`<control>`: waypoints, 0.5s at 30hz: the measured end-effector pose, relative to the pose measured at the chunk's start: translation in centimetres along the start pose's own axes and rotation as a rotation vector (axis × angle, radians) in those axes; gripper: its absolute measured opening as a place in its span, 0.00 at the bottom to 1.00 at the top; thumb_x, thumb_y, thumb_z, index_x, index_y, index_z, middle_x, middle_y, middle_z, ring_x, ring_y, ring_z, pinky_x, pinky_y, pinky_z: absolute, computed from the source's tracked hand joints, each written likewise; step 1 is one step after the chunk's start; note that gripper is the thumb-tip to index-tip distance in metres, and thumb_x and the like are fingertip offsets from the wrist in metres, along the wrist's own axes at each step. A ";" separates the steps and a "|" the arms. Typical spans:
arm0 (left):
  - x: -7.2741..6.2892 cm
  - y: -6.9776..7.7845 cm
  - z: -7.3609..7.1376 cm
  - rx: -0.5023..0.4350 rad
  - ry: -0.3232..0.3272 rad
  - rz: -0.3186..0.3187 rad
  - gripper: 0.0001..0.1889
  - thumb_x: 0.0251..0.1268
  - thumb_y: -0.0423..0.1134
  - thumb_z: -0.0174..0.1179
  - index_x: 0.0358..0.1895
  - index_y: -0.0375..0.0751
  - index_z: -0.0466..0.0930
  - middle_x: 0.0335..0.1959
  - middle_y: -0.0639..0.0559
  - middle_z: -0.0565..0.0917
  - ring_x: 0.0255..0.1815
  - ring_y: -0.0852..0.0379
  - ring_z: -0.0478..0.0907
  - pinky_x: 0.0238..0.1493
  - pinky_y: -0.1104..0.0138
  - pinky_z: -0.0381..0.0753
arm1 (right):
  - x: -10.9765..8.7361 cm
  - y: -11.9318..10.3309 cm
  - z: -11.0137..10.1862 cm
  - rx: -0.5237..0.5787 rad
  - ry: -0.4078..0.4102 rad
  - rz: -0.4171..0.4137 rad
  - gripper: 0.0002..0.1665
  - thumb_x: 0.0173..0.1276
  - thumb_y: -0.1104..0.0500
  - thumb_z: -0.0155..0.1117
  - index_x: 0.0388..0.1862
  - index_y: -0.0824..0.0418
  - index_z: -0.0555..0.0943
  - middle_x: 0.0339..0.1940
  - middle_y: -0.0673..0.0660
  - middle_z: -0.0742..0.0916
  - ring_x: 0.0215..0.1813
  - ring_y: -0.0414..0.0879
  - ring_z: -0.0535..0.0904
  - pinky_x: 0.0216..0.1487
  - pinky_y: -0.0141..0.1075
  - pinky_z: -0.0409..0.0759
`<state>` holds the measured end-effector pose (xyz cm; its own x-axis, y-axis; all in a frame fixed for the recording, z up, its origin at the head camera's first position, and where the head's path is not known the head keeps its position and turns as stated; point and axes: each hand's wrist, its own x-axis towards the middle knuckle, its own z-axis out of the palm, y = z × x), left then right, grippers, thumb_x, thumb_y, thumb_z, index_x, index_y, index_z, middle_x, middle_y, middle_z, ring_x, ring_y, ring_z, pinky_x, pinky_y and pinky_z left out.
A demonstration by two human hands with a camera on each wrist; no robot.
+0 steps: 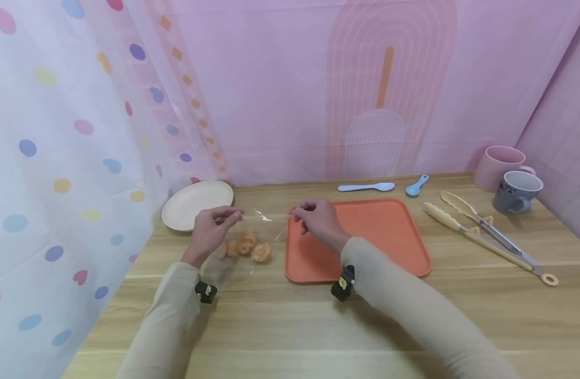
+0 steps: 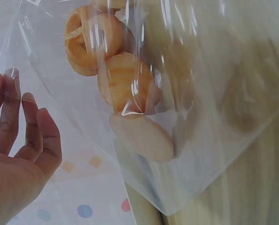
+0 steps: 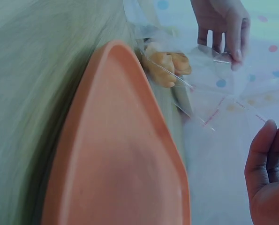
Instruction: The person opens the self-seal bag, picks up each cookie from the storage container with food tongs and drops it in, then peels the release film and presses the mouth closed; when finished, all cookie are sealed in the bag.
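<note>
A clear plastic bag (image 1: 273,227) is stretched between my two hands above the table. Small golden-brown pastries (image 1: 246,243) sit low in it, and the left wrist view shows a pale oval piece (image 2: 144,137) beside them. My left hand (image 1: 210,234) pinches the bag's top left corner between thumb and fingertips. At the opposite top corner, my right hand (image 1: 320,222) pinches the film, above the left edge of an orange tray (image 1: 366,237). Red print runs along the bag's edge in the right wrist view. The tray's visible surface is bare.
A cream oval plate (image 1: 197,205) stands behind my left hand. Along the back lie a blue spoon (image 1: 366,187) and a small blue measuring spoon (image 1: 417,186). Cream-tipped tongs (image 1: 489,237) rest on the right, near a pink mug (image 1: 498,168) and a grey mug (image 1: 517,192).
</note>
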<state>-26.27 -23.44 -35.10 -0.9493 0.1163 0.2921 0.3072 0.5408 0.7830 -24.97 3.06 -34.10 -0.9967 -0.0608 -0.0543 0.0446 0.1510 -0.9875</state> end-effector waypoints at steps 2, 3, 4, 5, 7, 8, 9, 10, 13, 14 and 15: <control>-0.1 0.0 -0.1 0.002 0.002 -0.002 0.14 0.73 0.40 0.61 0.51 0.33 0.86 0.48 0.34 0.88 0.40 0.73 0.83 0.44 0.83 0.78 | -0.5 0.1 -0.5 0.003 -0.012 -0.010 0.08 0.70 0.65 0.59 0.40 0.68 0.84 0.28 0.52 0.85 0.19 0.40 0.74 0.28 0.32 0.82; -0.2 0.0 -0.2 0.005 0.008 -0.001 0.14 0.73 0.40 0.61 0.51 0.33 0.86 0.48 0.34 0.88 0.39 0.74 0.83 0.43 0.83 0.78 | -0.8 0.0 -0.7 0.006 -0.021 -0.017 0.08 0.70 0.65 0.59 0.40 0.68 0.84 0.29 0.52 0.86 0.19 0.41 0.74 0.29 0.32 0.82; -0.2 0.0 -0.3 0.009 0.016 0.003 0.14 0.73 0.40 0.61 0.51 0.34 0.86 0.48 0.34 0.88 0.39 0.75 0.82 0.42 0.83 0.78 | -1.1 0.0 -0.9 0.007 -0.032 -0.023 0.08 0.71 0.64 0.59 0.40 0.68 0.83 0.29 0.53 0.86 0.19 0.41 0.75 0.29 0.33 0.82; -0.2 0.0 -0.4 0.013 0.024 0.008 0.14 0.73 0.40 0.61 0.51 0.34 0.86 0.47 0.34 0.88 0.39 0.77 0.82 0.42 0.83 0.78 | -1.4 -0.1 -1.1 0.010 -0.044 -0.029 0.08 0.72 0.64 0.59 0.39 0.68 0.83 0.30 0.53 0.86 0.20 0.42 0.75 0.29 0.33 0.81; -0.2 -0.1 -0.6 0.017 0.046 0.023 0.13 0.72 0.40 0.62 0.50 0.34 0.87 0.46 0.36 0.89 0.38 0.78 0.81 0.40 0.83 0.78 | -2.0 -0.3 -1.4 0.010 -0.062 -0.041 0.08 0.73 0.62 0.60 0.38 0.66 0.83 0.31 0.54 0.86 0.21 0.43 0.75 0.31 0.35 0.81; -0.2 -0.1 -0.7 0.013 0.058 0.032 0.13 0.72 0.39 0.62 0.50 0.34 0.87 0.45 0.37 0.90 0.38 0.79 0.81 0.38 0.83 0.77 | -2.3 -0.4 -1.6 0.008 -0.069 -0.047 0.08 0.73 0.62 0.60 0.36 0.65 0.83 0.32 0.54 0.86 0.21 0.43 0.75 0.32 0.36 0.81; -0.2 -0.1 -0.8 0.006 0.066 0.037 0.13 0.72 0.39 0.62 0.49 0.33 0.87 0.42 0.43 0.91 0.37 0.80 0.80 0.39 0.83 0.77 | -2.6 -0.5 -1.8 0.005 -0.075 -0.051 0.08 0.73 0.61 0.60 0.36 0.63 0.83 0.32 0.54 0.86 0.22 0.43 0.75 0.33 0.38 0.81; -0.2 0.1 -0.9 -0.001 0.072 0.038 0.12 0.72 0.38 0.62 0.49 0.32 0.87 0.39 0.49 0.92 0.37 0.80 0.80 0.39 0.84 0.77 | -2.8 -0.5 -2.0 -0.001 -0.080 -0.055 0.08 0.73 0.61 0.60 0.35 0.62 0.84 0.33 0.54 0.85 0.22 0.44 0.75 0.33 0.39 0.81; -0.5 1.2 -1.2 -0.020 0.086 0.026 0.12 0.71 0.34 0.61 0.48 0.28 0.86 0.31 0.71 0.88 0.36 0.80 0.80 0.37 0.84 0.77 | -3.2 -0.4 -2.5 -0.013 -0.091 -0.072 0.08 0.73 0.61 0.61 0.34 0.60 0.84 0.33 0.54 0.85 0.23 0.44 0.76 0.35 0.41 0.82; -0.7 1.7 -1.4 -0.034 0.087 0.018 0.12 0.71 0.33 0.61 0.48 0.26 0.85 0.30 0.77 0.85 0.35 0.79 0.80 0.37 0.84 0.78 | -3.3 -0.4 -2.7 -0.015 -0.093 -0.074 0.07 0.73 0.61 0.61 0.35 0.61 0.84 0.33 0.54 0.85 0.23 0.44 0.76 0.36 0.42 0.82; -0.6 1.6 -1.5 -0.034 0.087 0.018 0.12 0.71 0.32 0.60 0.48 0.25 0.85 0.29 0.81 0.83 0.35 0.79 0.80 0.36 0.84 0.78 | -3.3 -0.2 -2.9 -0.016 -0.093 -0.077 0.07 0.73 0.61 0.61 0.36 0.61 0.84 0.33 0.54 0.85 0.23 0.44 0.76 0.36 0.43 0.82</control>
<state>-25.07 -23.88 -33.22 -0.9346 0.0516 0.3519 0.3275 0.5102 0.7952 -21.88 6.10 -33.27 -0.9864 -0.1640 0.0079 -0.0341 0.1580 -0.9869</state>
